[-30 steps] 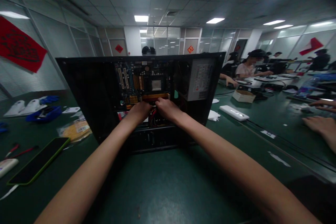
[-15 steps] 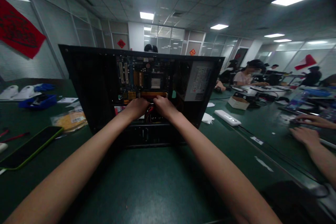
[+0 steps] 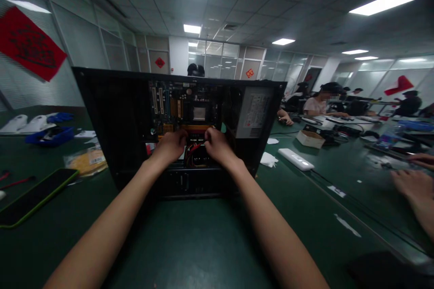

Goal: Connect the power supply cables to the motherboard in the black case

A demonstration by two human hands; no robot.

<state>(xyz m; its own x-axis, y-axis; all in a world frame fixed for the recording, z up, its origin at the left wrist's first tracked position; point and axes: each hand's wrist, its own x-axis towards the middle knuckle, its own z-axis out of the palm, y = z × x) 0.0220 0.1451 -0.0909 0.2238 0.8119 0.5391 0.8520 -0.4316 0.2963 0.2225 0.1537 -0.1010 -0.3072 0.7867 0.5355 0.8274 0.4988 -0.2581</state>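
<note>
A black computer case [image 3: 96, 122] stands open on the green table in front of me, its motherboard [image 3: 186, 92] facing me. My left hand [image 3: 171, 146] is at the left end of the orange and dark-red memory slots [image 3: 195, 129], its fingers curled closed. At the right end of the slots, my right hand [image 3: 217, 144] is closed too, thumb and fingers together. What the fingertips grip, if anything, is hidden. Bundled cables [image 3: 193, 154] hang between the hands below the slots. A grey power supply [image 3: 255, 113] sits at the case's upper right.
To the left lie a phone [image 3: 37, 196], a yellow item in a plastic bag [image 3: 86, 161] and a blue tray [image 3: 50, 136]. A white power strip [image 3: 295, 159] and a small box [image 3: 310, 139] are on the right. A co-worker's hand [image 3: 415, 187] rests at the far right.
My hands have moved apart along the memory slots, left hand leftward and right hand slightly rightward. The view has tilted up a little, so the case sits lower in it.
</note>
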